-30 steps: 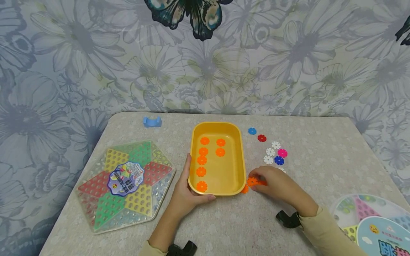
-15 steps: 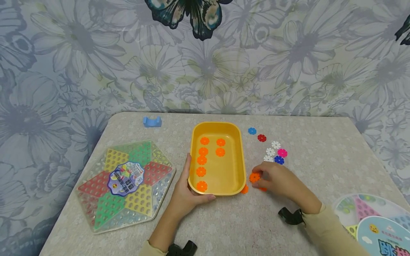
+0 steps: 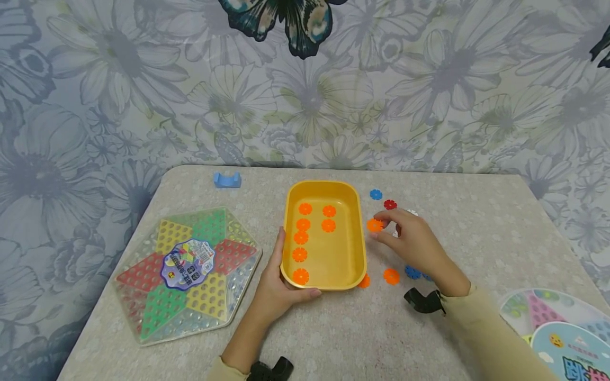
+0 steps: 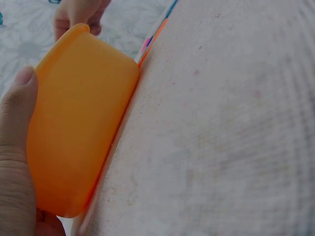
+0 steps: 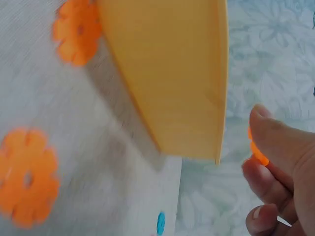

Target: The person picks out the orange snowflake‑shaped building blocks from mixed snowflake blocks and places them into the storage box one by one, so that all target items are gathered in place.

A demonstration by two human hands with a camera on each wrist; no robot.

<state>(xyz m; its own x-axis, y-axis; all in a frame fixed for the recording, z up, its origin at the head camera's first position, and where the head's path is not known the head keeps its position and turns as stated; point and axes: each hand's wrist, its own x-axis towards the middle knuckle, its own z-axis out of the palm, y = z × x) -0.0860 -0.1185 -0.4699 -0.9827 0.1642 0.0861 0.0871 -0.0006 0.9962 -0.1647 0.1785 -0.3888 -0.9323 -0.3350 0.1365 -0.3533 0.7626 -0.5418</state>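
My left hand (image 3: pixel 275 296) grips the lower left corner of a yellow plastic tray (image 3: pixel 335 262). In the left wrist view its thumb lies along the tray's wall. Inside the tray, several orange snowflake discs (image 3: pixel 299 254) stand in a left column, with two more at the upper right. Off the tray's right rim, my right hand (image 3: pixel 419 246) pinches an orange snowflake disc (image 3: pixel 374 225) between thumb and fingers. In the right wrist view that disc (image 5: pixel 258 151) is mostly hidden by the thumb. Two orange discs (image 3: pixel 391 275) lie on the table near the tray's lower right corner.
Blue (image 3: pixel 376 194) and red (image 3: pixel 390 205) discs lie right of the tray. Other discs are partly covered by my right hand, including blue ones (image 3: pixel 412 272) below it. A hexagonal Chinese checkers board (image 3: pixel 190 275) lies left, a blue plastic piece (image 3: pixel 227 180) behind, a round board (image 3: pixel 548 312) right.
My right hand has picked one orange disc from the table and carried it up along the tray's right side. The left hand and tray have stayed in place.
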